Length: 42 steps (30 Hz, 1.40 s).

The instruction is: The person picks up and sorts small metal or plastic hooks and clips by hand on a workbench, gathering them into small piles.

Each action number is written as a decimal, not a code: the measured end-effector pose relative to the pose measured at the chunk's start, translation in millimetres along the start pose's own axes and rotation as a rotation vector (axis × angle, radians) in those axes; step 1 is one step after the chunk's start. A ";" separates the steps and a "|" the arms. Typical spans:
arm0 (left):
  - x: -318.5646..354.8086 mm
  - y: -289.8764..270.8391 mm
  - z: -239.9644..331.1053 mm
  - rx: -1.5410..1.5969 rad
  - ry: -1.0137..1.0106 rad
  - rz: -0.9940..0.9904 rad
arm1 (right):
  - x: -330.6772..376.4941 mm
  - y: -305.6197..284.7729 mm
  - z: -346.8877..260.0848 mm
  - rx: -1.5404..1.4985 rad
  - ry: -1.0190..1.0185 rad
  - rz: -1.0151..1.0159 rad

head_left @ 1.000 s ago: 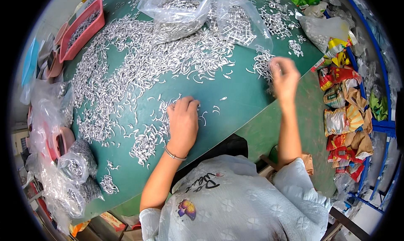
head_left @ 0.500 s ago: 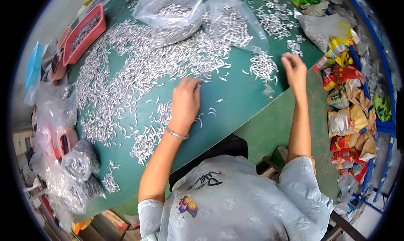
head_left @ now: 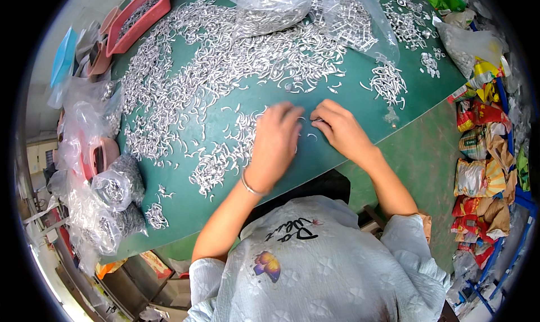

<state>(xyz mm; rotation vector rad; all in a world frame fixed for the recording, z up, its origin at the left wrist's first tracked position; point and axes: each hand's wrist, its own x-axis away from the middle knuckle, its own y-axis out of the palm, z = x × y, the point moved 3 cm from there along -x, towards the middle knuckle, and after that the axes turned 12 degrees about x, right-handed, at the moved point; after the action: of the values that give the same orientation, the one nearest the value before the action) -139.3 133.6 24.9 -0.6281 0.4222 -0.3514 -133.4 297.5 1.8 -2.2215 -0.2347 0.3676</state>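
My left hand (head_left: 275,145), a bangle on its wrist, hovers over the front part of the green table (head_left: 360,119); its fingers are smeared by motion. Close to its right, my right hand (head_left: 343,132) is closed, thumb and forefinger pinched together; whatever they hold is too small to name. A few small curved silver metal pieces (head_left: 311,135) lie between and below the hands. A loose heap of such pieces (head_left: 208,173) sits left of my left hand. The broad main spread (head_left: 185,69) reaches across the table behind, and a smaller pile (head_left: 388,84) lies to the right.
Clear plastic bags of metal parts (head_left: 270,18) stand at the back, another (head_left: 351,26) beside them. At the left are a pink bin (head_left: 138,18) and filled plastic bags (head_left: 115,209). Past the table's right edge, colourful packets (head_left: 478,176) line a blue-framed rack (head_left: 506,249).
My right hand has come left from beside the small right-hand pile to near my left hand. My left hand has shifted slightly. The view has moved, so the table appears higher and further right.
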 end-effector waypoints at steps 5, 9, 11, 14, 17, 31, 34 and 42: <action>40.0 -4.8 -5.9 -0.206 -0.016 -0.022 | 11.7 -21.3 -17.6 -0.090 0.095 -0.058; 48.4 -11.2 -0.5 -0.152 -0.014 0.070 | 18.7 -8.8 -18.3 0.087 0.048 0.007; 55.8 -3.7 7.1 -0.141 -0.032 0.036 | 19.2 -10.5 -11.3 -0.015 0.068 -0.008; 59.7 -4.0 -5.7 -0.248 -0.071 0.008 | 19.6 -19.3 -9.3 -0.015 0.216 0.060; 65.7 -18.4 -12.4 -0.244 -0.104 -0.004 | 17.3 -11.9 -4.8 0.144 0.133 0.114; 55.6 -20.4 -23.9 -0.225 -0.161 -0.081 | -3.0 -19.5 17.8 0.271 0.130 0.078; 61.8 -26.0 -15.0 -0.226 -0.158 -0.075 | 5.2 -28.9 16.0 0.159 0.118 0.064; 17.2 10.6 2.5 -0.085 0.006 -0.075 | -2.4 -28.2 15.1 0.274 0.090 0.031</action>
<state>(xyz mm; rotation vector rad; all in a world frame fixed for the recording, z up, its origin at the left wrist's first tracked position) -121.3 135.4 15.4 -0.7271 0.4213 -0.4088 -141.9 325.3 15.2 -1.9678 -0.0953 0.2962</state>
